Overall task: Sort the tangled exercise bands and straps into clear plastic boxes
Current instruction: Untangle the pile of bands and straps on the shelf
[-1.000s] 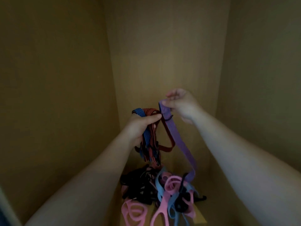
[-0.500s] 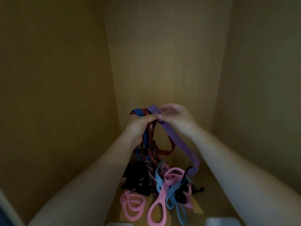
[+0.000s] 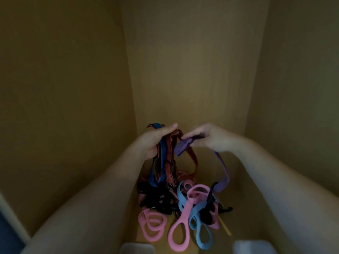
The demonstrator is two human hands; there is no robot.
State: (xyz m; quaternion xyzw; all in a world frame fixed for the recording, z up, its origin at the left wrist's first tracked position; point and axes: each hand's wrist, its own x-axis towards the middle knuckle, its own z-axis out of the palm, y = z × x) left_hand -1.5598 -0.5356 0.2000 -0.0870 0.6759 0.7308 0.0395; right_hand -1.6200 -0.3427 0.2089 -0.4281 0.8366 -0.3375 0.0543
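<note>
Tan wooden cupboard walls [image 3: 192,70] all round; pale strip [image 3: 12,220] at lower left.

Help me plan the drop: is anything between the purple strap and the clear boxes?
Yes. The purple strap, pinched by the right hand, runs down into the tangled pile of pink, blue and black bands, which lies before the clear boxes.

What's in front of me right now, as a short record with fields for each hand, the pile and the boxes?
left hand: grips blue and red straps, lifted
right hand: pinches purple strap, which trails into the pile
pile: pink bands, light blue band, black straps, tangled
boxes: two pale rims at bottom edge, contents not visible
</note>
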